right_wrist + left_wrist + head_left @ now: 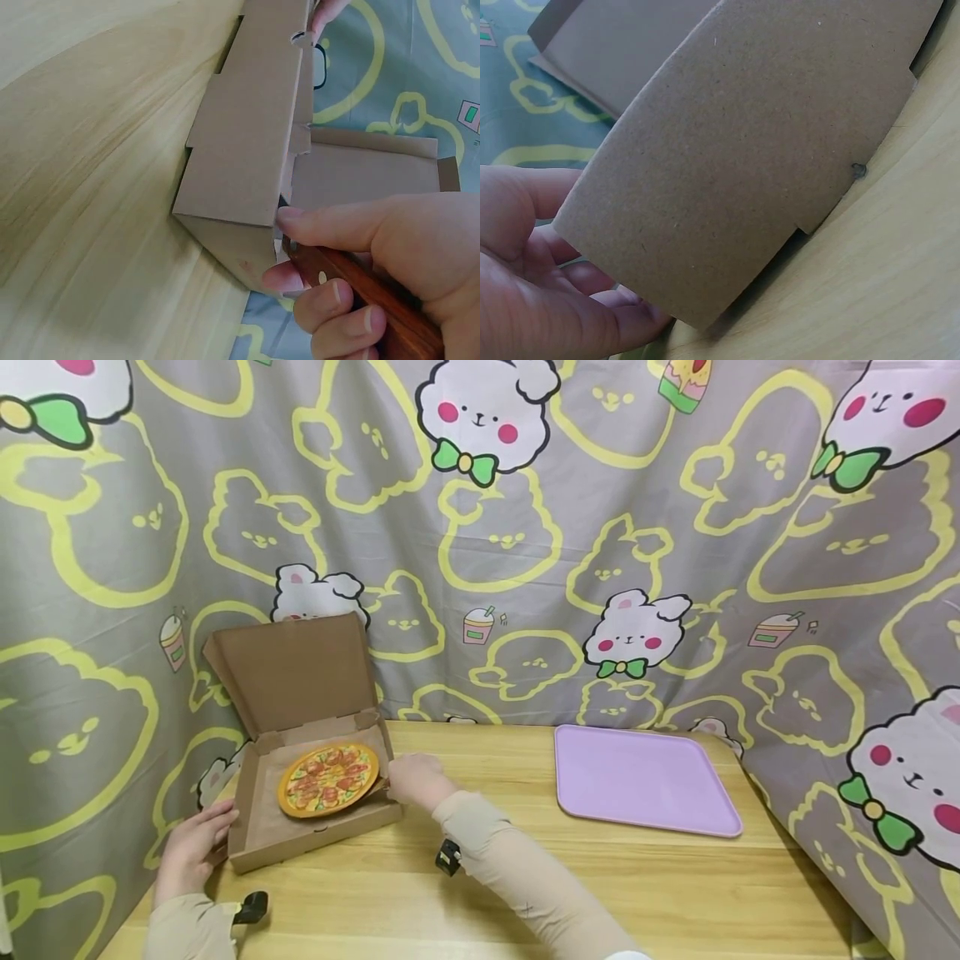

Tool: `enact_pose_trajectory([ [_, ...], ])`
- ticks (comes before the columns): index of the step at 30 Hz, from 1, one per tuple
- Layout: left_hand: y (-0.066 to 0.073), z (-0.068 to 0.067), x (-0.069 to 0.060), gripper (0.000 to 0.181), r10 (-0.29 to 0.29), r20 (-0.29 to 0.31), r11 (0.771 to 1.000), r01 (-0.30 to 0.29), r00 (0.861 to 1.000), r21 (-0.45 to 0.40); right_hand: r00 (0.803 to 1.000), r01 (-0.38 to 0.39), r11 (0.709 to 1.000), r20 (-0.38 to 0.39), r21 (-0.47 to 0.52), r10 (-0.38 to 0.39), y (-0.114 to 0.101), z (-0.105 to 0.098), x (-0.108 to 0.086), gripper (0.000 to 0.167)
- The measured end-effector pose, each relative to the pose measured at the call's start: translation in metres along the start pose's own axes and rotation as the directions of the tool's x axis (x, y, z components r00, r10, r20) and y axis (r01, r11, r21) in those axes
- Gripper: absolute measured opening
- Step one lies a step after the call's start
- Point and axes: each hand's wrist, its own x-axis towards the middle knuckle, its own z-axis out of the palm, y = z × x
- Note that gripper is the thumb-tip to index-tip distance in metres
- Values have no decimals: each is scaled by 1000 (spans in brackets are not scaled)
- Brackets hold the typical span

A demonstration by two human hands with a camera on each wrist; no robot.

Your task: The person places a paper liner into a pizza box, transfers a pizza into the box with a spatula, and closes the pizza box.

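Note:
An open cardboard pizza box (258,852) sits at the left of the table, its lid leaning back. Inside lies a round pizza (330,779) on an orange-yellow base, its right edge raised. My left hand (193,852) rests against the box's left side near the front corner, fingers loosely bent; the left wrist view shows the fingers partly hidden behind the cardboard. At the right wall, my right hand (422,781) grips a riveted, wooden-handled utensil (352,289). Its dark metal end goes over the box wall toward the pizza's right edge; the far part is hidden.
A light purple tray (645,781) lies toward the back right of the wooden table (480,893). A grey curtain (525,552) with cartoon animals hangs behind and along both sides. The raised lid (300,672) stands close to it.

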Motion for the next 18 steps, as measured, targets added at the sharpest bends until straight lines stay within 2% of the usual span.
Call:
enact_pose_trajectory([
  [6, 1, 0, 1, 22, -11, -7, 1000, 11, 1000, 2, 1000, 15, 999, 9, -36, -15, -2, -3, 1, 17],
  [11, 2, -1, 1, 24, -18, -9, 1000, 18, 1000, 1, 996, 85, 996, 28, -10, -84, 3, -11, 3, 4],
  [15, 2, -1, 1, 20, -18, -13, 1000, 18, 1000, 0, 993, 109, 994, 49, 29, -110, 9, -23, 4, 12],
  [18, 1, -1, 0, 21, -18, -10, 1000, 18, 1000, -6, 994, 100, 994, 45, 44, -102, 12, -30, 5, 18],
])
